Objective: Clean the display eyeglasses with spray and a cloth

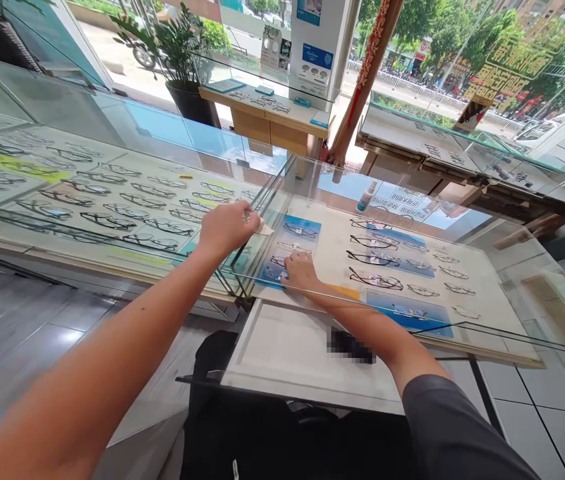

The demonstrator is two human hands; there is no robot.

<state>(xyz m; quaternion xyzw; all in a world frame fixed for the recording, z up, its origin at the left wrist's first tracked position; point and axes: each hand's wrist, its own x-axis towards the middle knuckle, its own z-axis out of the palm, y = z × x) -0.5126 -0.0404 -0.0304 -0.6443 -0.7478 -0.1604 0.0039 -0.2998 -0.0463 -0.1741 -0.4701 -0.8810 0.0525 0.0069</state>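
My left hand [229,230] is closed around a pale, crumpled cloth [265,229] above the glass near the corner where two display cases meet. My right hand [301,270] reaches inside the right-hand case, its fingers curled down at a pair of eyeglasses [277,261] on a blue display card [307,225]. The fingertips partly hide these glasses. Just beyond them on the same card lie more eyeglasses [299,231]. To the right of my right hand, dark-rimmed eyeglasses [375,257] rest in a column on the white case floor.
Glass panes [262,213] divide the cases beside my hands. The left case holds rows of eyeglasses [107,221]. A spray bottle [366,196] stands behind the right case. An open drawer [282,347] juts out below, with a pixelated dark object [351,345] in it.
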